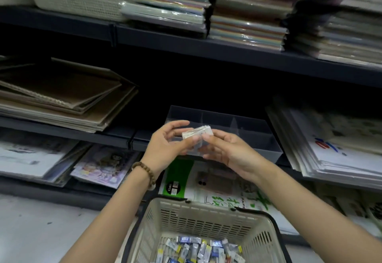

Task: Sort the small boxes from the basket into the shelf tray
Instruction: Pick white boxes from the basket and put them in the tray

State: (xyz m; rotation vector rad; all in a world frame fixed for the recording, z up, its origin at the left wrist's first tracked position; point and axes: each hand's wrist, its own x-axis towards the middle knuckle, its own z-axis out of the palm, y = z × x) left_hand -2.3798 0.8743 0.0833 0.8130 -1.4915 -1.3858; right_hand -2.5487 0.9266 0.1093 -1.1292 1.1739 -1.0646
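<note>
A person's left grip (167, 147) and right grip (227, 151) both pinch a small stack of pale boxes (196, 133) in front of the clear shelf tray (258, 136); more small boxes (198, 249) lie in the beige basket (206, 219) below.

Left hand (167, 141) & right hand (225, 151) are raised together, both pinching a few small boxes (197, 133) stacked flat btwn fingertips; whitish, too blurred to read. Just behind them a clear tray (258, 130) w/ dividers sits on the mid shelf (115, 134). Below, the beige basket (208, 219), its btm covered w/ loose boxes (198, 250), mostly blue/white/yellow. Bead bracelet (144, 173) on left wrist. Cardboard sheets (62, 97) at left, wrapped paper stacks (248, 14) on the shelf above.
</note>
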